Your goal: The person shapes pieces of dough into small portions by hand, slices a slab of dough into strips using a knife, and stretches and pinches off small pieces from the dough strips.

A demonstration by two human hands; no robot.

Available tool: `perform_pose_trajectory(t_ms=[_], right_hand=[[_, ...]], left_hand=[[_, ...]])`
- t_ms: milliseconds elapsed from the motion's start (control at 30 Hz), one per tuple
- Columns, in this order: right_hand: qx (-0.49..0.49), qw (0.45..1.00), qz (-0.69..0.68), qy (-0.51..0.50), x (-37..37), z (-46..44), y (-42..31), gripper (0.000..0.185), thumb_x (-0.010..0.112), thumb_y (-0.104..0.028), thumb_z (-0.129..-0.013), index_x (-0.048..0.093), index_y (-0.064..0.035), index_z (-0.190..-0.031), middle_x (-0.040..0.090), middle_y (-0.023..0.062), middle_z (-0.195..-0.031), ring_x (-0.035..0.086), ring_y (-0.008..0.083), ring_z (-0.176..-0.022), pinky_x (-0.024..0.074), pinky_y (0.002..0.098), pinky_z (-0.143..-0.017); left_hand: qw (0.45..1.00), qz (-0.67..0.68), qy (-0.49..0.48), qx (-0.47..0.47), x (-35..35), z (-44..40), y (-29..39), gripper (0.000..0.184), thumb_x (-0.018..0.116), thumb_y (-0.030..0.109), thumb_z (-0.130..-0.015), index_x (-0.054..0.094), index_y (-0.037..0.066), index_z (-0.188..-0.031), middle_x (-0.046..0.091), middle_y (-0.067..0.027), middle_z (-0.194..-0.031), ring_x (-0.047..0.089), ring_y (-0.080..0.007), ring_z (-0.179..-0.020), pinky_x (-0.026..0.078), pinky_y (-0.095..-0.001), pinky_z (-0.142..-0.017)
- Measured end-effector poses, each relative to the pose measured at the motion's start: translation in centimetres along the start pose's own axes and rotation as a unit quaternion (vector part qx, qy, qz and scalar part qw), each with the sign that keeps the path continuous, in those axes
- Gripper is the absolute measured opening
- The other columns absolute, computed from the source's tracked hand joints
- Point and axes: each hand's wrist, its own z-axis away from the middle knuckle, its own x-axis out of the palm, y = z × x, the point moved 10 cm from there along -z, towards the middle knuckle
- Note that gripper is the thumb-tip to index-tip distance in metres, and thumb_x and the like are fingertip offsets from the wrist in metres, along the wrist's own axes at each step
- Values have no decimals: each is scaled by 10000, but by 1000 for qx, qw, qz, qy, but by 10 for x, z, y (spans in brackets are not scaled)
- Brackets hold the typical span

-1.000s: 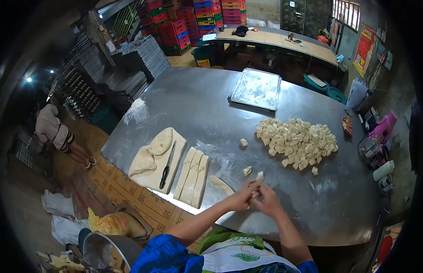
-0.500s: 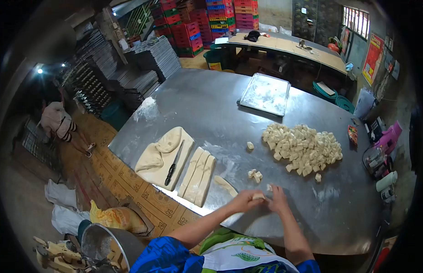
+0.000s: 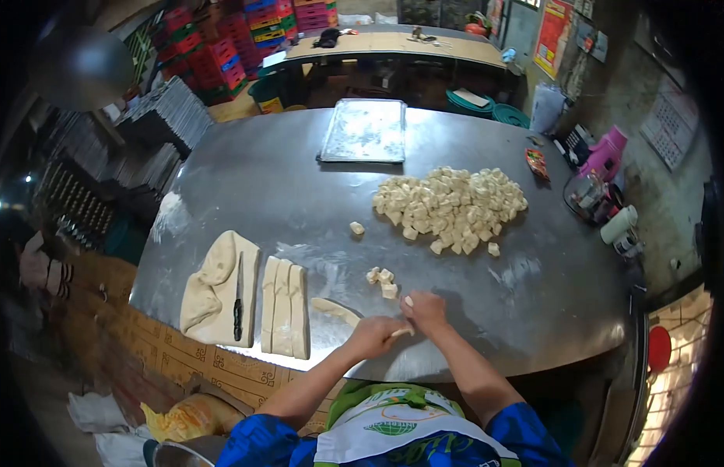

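Observation:
My left hand (image 3: 371,338) is closed around a short strip of dough (image 3: 405,331), whose end pokes out past the fingers. Right beside it, my right hand (image 3: 425,313) has its fingers bent together, with a small bit of dough (image 3: 408,301) showing at the fingertips. Just beyond the hands lies a little cluster of dough pieces (image 3: 386,279). A curved dough strip (image 3: 336,310) rests on the steel table (image 3: 486,311) left of my left hand. Farther left are several long cut dough strips (image 3: 284,307) and a folded dough slab (image 3: 210,292) with a black-handled knife (image 3: 238,307) on it.
A large heap of dough pieces (image 3: 451,204) lies at the right, with one lone piece (image 3: 357,228) left of it. A metal tray (image 3: 366,131) sits at the far edge. Spilled flour (image 3: 171,210), a red packet (image 3: 537,164) and a pink thermos (image 3: 604,153) are near the sides.
The head view has turned right, shifting the scene left. My hands stay close together; the right one appears closer to the small cluster, which seems to hold one more piece.

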Motion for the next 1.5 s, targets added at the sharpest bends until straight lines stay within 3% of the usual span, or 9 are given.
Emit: perform_pose_trajectory(t_ms=[133, 267, 400, 567, 633, 967, 1233, 1300, 1500], right_hand=[[-172, 967, -35, 184, -14, 12, -5, 298, 678, -222, -862, 658, -81, -1123, 678, 87, -1033, 635, 308, -947, 493, 385, -760], [-333, 913, -189, 142, -25, 34, -44, 232, 677, -172, -864, 676, -60, -1067, 682, 85, -973, 645, 282, -879, 502, 350, -768], [-421, 819, -304, 245, -49, 57, -59, 138, 685, -129, -840, 684, -57, -958, 683, 93, -900, 615, 261, -721, 491, 358, -672], [-192, 948, -111, 230, -15, 1, -12, 171, 680, -238, -848, 639, -72, -853, 628, 165, -726, 593, 320, -629, 475, 411, -589], [-97, 981, 38, 165, -1, -24, 9, 160, 679, -214, -853, 632, -61, -850, 629, 154, -731, 585, 316, -624, 464, 396, -581], [-379, 851, -286, 226, -58, 61, -97, 116, 675, -150, -849, 637, -40, -860, 623, 126, -728, 583, 306, -618, 457, 392, -574], [-176, 957, -24, 231, -5, -10, -22, 187, 640, -228, -896, 638, -40, -895, 645, 113, -828, 588, 312, -590, 460, 396, -542], [-236, 955, -38, 177, 6, -6, -29, 252, 656, -257, -885, 631, -41, -1012, 640, 139, -950, 608, 328, -745, 490, 404, -660], [-388, 898, -143, 148, -4, 23, -62, 398, 718, -251, -839, 630, -49, -1169, 637, 116, -991, 594, 306, -829, 498, 393, -760]], left_hand=[[948, 260, 184, 22, -44, 8, -4, 346, 628, 27, -788, 682, 55, -1128, 723, -103, -939, 646, -268, -744, 502, -349, -723], [916, 173, 350, 95, -69, 0, 21, 364, 633, 33, -801, 675, 54, -1162, 731, -98, -964, 665, -261, -791, 508, -353, -735], [948, 281, 143, -51, -16, -6, -39, 336, 606, 44, -807, 689, 39, -1133, 743, -95, -996, 671, -242, -830, 511, -371, -753], [995, 45, 17, -90, 12, -1, -11, 239, 582, 62, -810, 690, 59, -1023, 701, -136, -883, 579, -385, -707, 481, -427, -686], [968, 186, 129, 106, -26, 19, 41, 292, 576, 43, -809, 668, 42, -1086, 700, -131, -924, 590, -373, -765, 478, -423, -708], [915, 333, 229, 11, -56, 8, -37, 307, 566, 24, -816, 658, 35, -1109, 695, -135, -925, 600, -368, -778, 481, -427, -722], [998, 10, -3, -67, -6, 8, -9, 221, 575, 60, -826, 680, 38, -1019, 712, -131, -925, 644, -311, -791, 494, -390, -742], [924, 313, 192, 106, -60, 26, 26, 226, 593, 97, -831, 679, 58, -1036, 716, -117, -949, 656, -301, -814, 504, -382, -761], [952, 121, 270, 73, -41, 11, -26, 643, 637, 68, -788, 511, 59, -1419, 657, -189, -1195, 629, -341, -1004, 479, -386, -942]])
